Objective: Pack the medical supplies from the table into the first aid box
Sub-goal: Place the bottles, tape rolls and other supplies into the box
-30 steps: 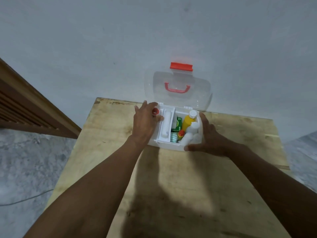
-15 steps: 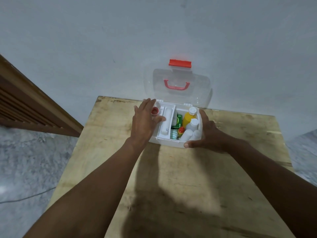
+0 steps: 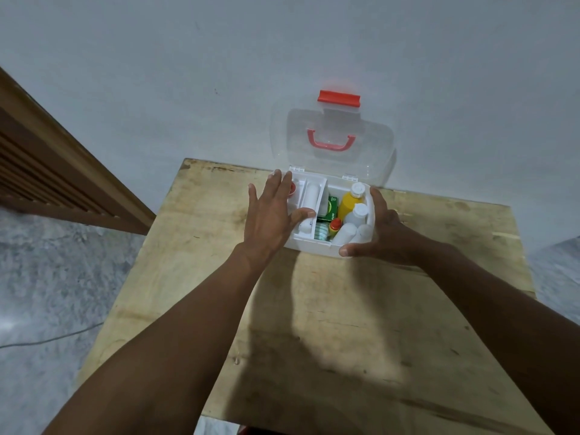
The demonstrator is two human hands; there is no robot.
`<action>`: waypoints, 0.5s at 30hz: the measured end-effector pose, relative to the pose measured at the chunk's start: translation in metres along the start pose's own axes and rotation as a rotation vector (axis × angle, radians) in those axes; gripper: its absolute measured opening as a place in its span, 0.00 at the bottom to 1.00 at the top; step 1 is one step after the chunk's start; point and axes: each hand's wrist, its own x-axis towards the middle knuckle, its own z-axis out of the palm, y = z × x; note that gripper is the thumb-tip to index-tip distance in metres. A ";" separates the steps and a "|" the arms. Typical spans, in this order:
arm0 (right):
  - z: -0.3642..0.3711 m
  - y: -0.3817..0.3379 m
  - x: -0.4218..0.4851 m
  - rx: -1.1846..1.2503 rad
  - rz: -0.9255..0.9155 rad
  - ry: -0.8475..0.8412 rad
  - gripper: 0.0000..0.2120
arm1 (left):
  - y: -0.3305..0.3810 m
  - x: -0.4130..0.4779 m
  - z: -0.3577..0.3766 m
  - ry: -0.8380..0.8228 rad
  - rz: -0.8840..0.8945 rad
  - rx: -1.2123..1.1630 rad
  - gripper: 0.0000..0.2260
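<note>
The white first aid box (image 3: 314, 248) stands open at the table's far edge, its clear lid (image 3: 332, 166) with a red handle (image 3: 330, 143) leaning back against the wall. Inside are a yellow bottle (image 3: 347, 206), white bottles (image 3: 356, 215), a green carton (image 3: 333, 208), a small red-capped bottle (image 3: 335, 226) and a white inner tray (image 3: 311, 196) on the left. My left hand (image 3: 270, 215) lies flat over the box's left side, fingers stretched, thumb on the tray, partly covering a red round item (image 3: 293, 189). My right hand (image 3: 386, 233) grips the right wall, thumb at the front corner.
The box sits on a worn wooden table (image 3: 314, 324) pushed against a pale wall. A brown slatted wooden frame (image 3: 47, 171) runs along the left. Grey stone floor and a thin cable (image 3: 47, 340) lie to the left of the table.
My left hand's fingers have straightened and slid forward over the box's left compartment, hiding more of the red item. The right hand stays on the right wall.
</note>
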 end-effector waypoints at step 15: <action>0.000 -0.002 0.001 0.054 -0.045 0.010 0.65 | 0.008 -0.006 -0.007 0.045 -0.095 -0.171 0.42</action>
